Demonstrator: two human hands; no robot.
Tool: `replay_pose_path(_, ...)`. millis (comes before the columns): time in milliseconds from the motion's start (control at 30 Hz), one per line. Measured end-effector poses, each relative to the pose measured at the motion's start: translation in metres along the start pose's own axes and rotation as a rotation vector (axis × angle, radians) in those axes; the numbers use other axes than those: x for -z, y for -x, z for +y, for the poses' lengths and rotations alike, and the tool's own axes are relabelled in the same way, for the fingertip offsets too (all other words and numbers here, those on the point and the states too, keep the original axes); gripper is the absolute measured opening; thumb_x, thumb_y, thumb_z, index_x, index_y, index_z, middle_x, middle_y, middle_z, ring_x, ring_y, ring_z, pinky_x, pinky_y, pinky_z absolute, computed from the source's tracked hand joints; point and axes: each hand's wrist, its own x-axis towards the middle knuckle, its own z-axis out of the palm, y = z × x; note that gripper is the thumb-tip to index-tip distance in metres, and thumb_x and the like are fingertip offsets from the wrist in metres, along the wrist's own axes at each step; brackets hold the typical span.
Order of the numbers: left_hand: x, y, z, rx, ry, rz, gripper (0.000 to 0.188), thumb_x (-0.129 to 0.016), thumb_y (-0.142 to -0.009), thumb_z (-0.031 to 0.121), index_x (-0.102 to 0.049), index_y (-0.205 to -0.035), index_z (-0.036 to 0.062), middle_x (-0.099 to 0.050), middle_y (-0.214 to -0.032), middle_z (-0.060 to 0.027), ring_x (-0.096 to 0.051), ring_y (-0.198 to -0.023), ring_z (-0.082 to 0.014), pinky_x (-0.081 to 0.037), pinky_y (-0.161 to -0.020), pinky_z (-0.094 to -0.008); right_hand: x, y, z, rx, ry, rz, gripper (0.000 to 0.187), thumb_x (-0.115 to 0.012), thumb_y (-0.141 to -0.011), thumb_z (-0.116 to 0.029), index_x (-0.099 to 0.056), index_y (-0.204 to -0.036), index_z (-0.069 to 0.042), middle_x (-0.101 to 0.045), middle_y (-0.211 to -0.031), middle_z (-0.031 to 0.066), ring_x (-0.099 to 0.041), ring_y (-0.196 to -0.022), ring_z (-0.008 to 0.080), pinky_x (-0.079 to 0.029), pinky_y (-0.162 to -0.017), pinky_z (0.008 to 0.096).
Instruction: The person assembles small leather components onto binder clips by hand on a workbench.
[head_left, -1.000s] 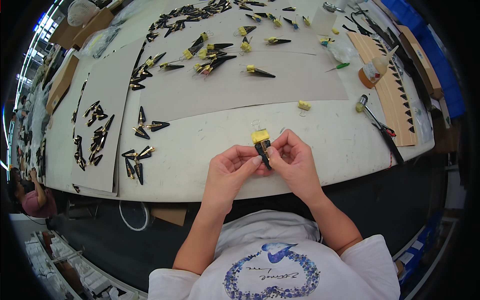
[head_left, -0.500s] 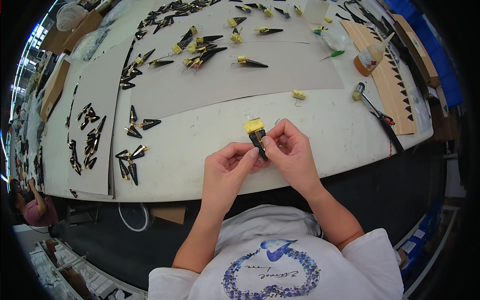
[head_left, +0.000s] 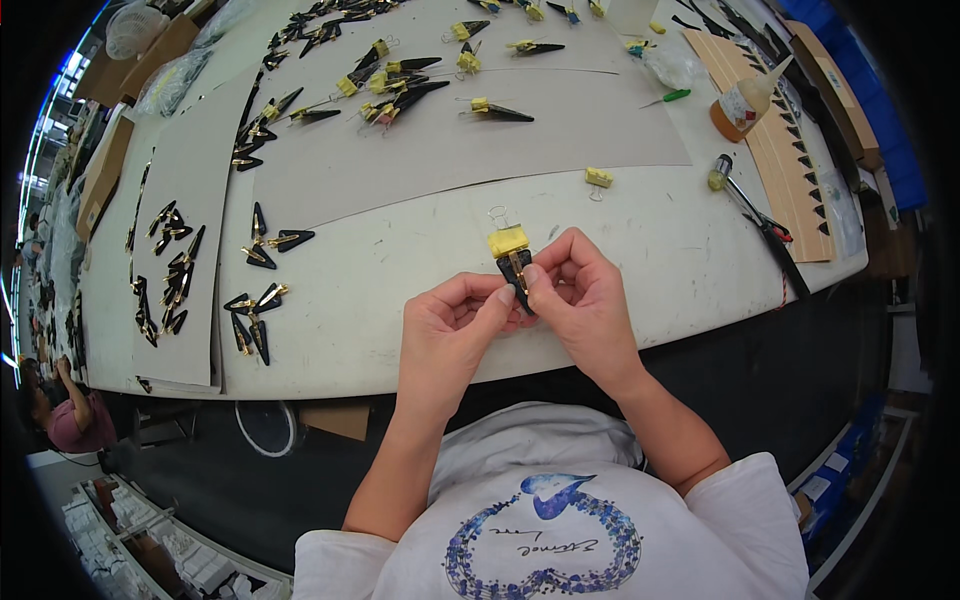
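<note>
Near the table's front edge, my left hand (head_left: pixel 450 325) and my right hand (head_left: pixel 585 300) pinch a small black, pointed hair clip (head_left: pixel 511 267) between them. A gold metal strip runs along its face, and its tip points toward me. Clamped on its wide far end is a yellow binder clip (head_left: pixel 508 241) with its wire handles standing away from me. The left thumb presses near the tip while the right thumb and forefinger hold the right side. Both sets of fingers partly hide the piece. Beyond my right hand lies a loose yellow binder clip (head_left: pixel 598 177).
Black hair clips (head_left: pixel 258 310) lie in clusters at left, several more with binder clips (head_left: pixel 497 110) on grey board (head_left: pixel 580 130). At right are a glue bottle (head_left: pixel 740 108), a hammer-like tool (head_left: pixel 735 185), scissors (head_left: pixel 776 234) and a wooden board (head_left: pixel 790 190). Another person (head_left: pixel 80 420) is far left.
My hands and the held hair clip stay nearly in place, the fingers shifting only slightly. The whole table view has moved up a little.
</note>
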Motion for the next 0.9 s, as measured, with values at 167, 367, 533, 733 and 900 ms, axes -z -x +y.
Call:
replay_pose_path(167, -0.002, 0.001, -0.002, -0.011, -0.017, 0.024, 0.015, -0.063, -0.088, 0.008, -0.066, -0.095, -0.0052, -0.067, -0.083, -0.0088, -0.063, -0.074, -0.0131, -0.051, -0.072, -0.0251, -0.001, 0.002, 0.001, 0.018, -0.001, 0.008, 0.011, -0.059, -0.09, -0.006, -0.049, -0.087, -0.002, -0.058, -0.076, 0.0027, -0.055, -0.064, 0.0026, -0.047, -0.057, 0.0183)
replay_pose_path(367, 0.001, 0.001, 0.004, 0.036, 0.019, -0.029, 0.018, -0.064, -0.088, 0.009, -0.066, -0.098, -0.0053, -0.067, -0.084, -0.0091, -0.063, -0.074, -0.0129, -0.051, -0.072, -0.0249, -0.001, 0.001, 0.003, 0.06, -0.021, 0.042, 0.01, -0.058, -0.091, -0.006, -0.049, -0.087, -0.003, -0.057, -0.074, 0.0018, -0.056, -0.062, 0.0023, -0.047, -0.056, 0.0181)
replay_pose_path(533, 0.003, 0.001, 0.003, 0.032, 0.003, -0.053, 0.019, -0.065, -0.088, 0.01, -0.066, -0.099, -0.0051, -0.067, -0.085, -0.009, -0.063, -0.074, -0.0125, -0.051, -0.072, -0.025, -0.002, 0.001, 0.003, 0.055, 0.003, 0.05, 0.01, -0.058, -0.091, -0.006, -0.049, -0.087, -0.003, -0.056, -0.073, 0.0015, -0.056, -0.061, 0.0023, -0.047, -0.056, 0.0182)
replay_pose_path(733, -0.005, 0.001, 0.002, 0.012, -0.022, 0.024, 0.011, -0.064, -0.085, 0.007, -0.065, -0.088, -0.0035, -0.065, -0.08, -0.0067, -0.059, -0.07, -0.0102, -0.048, -0.066, -0.024, -0.003, 0.004, 0.006, 0.116, 0.053, 0.07, 0.011, -0.059, -0.089, -0.005, -0.049, -0.086, -0.002, -0.058, -0.075, 0.0023, -0.057, -0.066, 0.0049, -0.048, -0.059, 0.0209)
replay_pose_path(900, -0.008, 0.004, 0.001, -0.012, -0.032, 0.093, 0.007, -0.062, -0.081, 0.004, -0.063, -0.079, -0.0018, -0.064, -0.075, -0.0053, -0.053, -0.064, -0.0086, -0.043, -0.061, -0.023, -0.004, 0.01, 0.007, 0.157, 0.136, 0.061, 0.011, -0.06, -0.088, -0.004, -0.049, -0.086, -0.001, -0.06, -0.078, 0.0044, -0.059, -0.068, 0.0064, -0.05, -0.061, 0.0222)
